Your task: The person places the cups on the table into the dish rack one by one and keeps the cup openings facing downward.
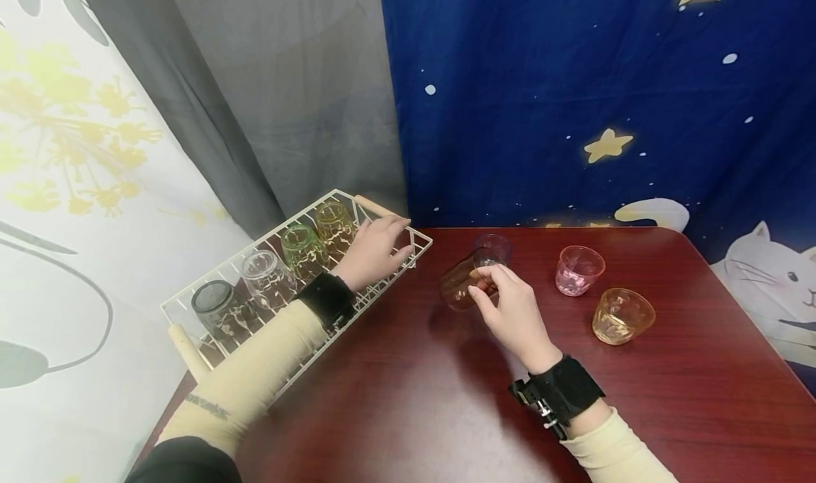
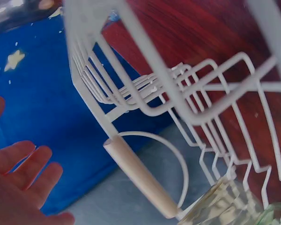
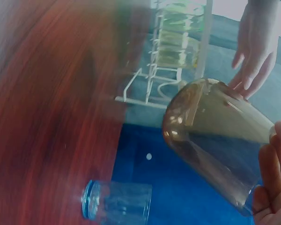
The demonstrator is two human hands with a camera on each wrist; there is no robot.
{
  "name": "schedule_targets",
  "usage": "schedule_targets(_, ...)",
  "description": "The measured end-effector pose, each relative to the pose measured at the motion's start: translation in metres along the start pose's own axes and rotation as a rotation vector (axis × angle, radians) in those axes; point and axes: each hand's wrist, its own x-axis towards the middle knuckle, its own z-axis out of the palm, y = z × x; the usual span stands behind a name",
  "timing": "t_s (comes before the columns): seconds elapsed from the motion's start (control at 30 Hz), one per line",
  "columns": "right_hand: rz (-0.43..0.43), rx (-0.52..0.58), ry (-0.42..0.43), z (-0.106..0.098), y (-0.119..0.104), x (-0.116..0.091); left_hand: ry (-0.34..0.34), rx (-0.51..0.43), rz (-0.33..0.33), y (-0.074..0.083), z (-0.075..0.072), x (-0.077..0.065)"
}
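Note:
A brown see-through glass is tilted above the table, its rounded base pointing down and left in the head view. My right hand pinches it near the rim; the right wrist view shows thumb and fingers at the rim of the brown glass. My left hand hovers over the far end of the white wire rack, fingers loosely extended and holding nothing. In the left wrist view those fingers are apart from the rack's wooden handle. Nearest it stands an amber glass.
Along the rack also stand a green glass, a clear glass and a grey glass. On the red-brown table are a bluish-purple glass, a pink glass and a yellow glass. Curtains hang behind.

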Motion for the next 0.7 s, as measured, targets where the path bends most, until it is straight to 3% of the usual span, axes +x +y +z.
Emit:
schedule_targets(0.4,0.038,0.082,0.077,0.002,-0.01,-0.009,0.006,-0.06,0.025,0.016,-0.013,-0.009)
schedule_targets(0.7,0.049,0.154,0.147,0.001,-0.017,-0.014,0.05,-0.148,0.081,0.032,-0.012,-0.01)
